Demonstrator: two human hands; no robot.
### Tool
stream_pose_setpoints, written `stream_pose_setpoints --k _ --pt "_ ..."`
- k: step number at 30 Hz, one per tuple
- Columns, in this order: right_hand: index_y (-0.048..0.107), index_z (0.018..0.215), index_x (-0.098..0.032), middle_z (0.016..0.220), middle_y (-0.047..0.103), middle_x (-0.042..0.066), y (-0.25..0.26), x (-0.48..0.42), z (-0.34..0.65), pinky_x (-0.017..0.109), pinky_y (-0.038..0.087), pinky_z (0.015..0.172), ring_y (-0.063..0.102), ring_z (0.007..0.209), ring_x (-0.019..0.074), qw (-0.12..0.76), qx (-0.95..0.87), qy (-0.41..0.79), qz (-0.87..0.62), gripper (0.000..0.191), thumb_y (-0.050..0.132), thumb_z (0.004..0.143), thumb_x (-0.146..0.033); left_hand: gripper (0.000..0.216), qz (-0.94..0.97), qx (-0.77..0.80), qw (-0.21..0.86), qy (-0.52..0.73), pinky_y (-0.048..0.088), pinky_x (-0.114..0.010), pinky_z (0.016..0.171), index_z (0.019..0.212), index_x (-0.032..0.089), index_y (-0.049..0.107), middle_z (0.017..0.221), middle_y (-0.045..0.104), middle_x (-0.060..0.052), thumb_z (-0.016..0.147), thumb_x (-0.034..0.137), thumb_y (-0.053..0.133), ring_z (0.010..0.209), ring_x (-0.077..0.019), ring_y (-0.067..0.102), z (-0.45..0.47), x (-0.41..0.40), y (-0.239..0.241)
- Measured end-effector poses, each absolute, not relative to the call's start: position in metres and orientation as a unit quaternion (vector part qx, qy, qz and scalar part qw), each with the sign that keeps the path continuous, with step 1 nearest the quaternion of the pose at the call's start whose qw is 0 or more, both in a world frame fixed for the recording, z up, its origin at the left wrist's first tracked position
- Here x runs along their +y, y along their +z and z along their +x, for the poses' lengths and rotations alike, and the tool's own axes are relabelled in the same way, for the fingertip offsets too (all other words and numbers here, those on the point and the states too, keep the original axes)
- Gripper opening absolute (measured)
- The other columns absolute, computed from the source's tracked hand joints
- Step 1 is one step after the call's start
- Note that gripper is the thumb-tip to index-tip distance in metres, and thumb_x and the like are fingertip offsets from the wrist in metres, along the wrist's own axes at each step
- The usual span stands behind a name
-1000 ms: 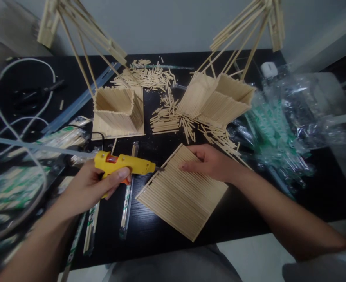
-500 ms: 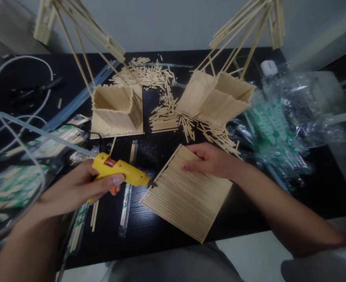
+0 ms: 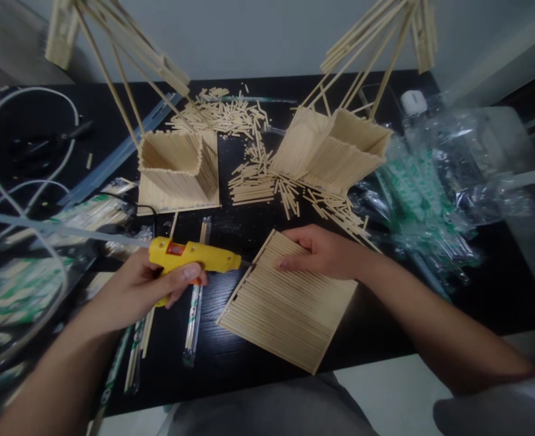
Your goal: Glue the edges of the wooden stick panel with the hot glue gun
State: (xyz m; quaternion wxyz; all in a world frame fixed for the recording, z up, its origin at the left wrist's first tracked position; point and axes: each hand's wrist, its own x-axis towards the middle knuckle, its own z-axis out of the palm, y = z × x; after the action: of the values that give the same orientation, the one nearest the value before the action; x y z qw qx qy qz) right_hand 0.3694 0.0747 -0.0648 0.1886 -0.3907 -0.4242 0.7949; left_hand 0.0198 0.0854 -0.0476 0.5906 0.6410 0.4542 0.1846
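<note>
I've got a black table (image 3: 367,339) under everything. Two stick boxes at the back: left one (image 3: 177,181) on a flat stick base, right one (image 3: 335,166) beside crumpled plastic wrappers (image 3: 422,188). Stick panel (image 3: 290,309) sits front and center, turned cornerwise, nearest corner by the front edge. Right hand (image 3: 324,251) pinches its far edge: thumb on the top face, other fingertips hidden from me. Left hand (image 3: 144,290) is wrapped around a yellow glue gun (image 3: 204,257), thumb along its side. Nozzle's at the panel's left edge; can't tell if touching. Clear glue stick (image 3: 68,230) pokes out its back. Short cut sticks (image 3: 252,184) lie between the boxes.
</note>
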Motion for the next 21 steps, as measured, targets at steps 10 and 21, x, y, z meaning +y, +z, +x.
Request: stream_pose_setpoints --k 10,21 --pt "0.082 0.107 -0.021 0.11 0.086 0.003 -0.064 0.075 0.365 0.031 0.062 0.085 0.079 0.1 0.0221 0.228 -0.441 0.761 -0.418 0.036 0.102 0.086 -0.045 0.04 0.656 0.518 0.48 0.266 0.048 -0.02 0.037 0.079 0.024 0.087 0.062 0.079 -0.002 0.088 0.063 0.091 0.043 -0.0139 0.06 0.025 0.077 -0.048" --pt "0.08 0.108 -0.022 0.103 0.084 0.002 -0.067 0.059 0.346 0.033 0.059 0.081 0.076 0.093 0.0209 0.302 -0.38 0.764 -0.425 0.03 0.094 0.094 -0.044 0.052 0.755 0.513 0.336 0.232 0.051 -0.031 0.043 0.07 0.03 0.075 0.063 0.071 -0.001 0.103 0.07 0.07 0.051 -0.0203 0.064 0.027 0.071 -0.052"
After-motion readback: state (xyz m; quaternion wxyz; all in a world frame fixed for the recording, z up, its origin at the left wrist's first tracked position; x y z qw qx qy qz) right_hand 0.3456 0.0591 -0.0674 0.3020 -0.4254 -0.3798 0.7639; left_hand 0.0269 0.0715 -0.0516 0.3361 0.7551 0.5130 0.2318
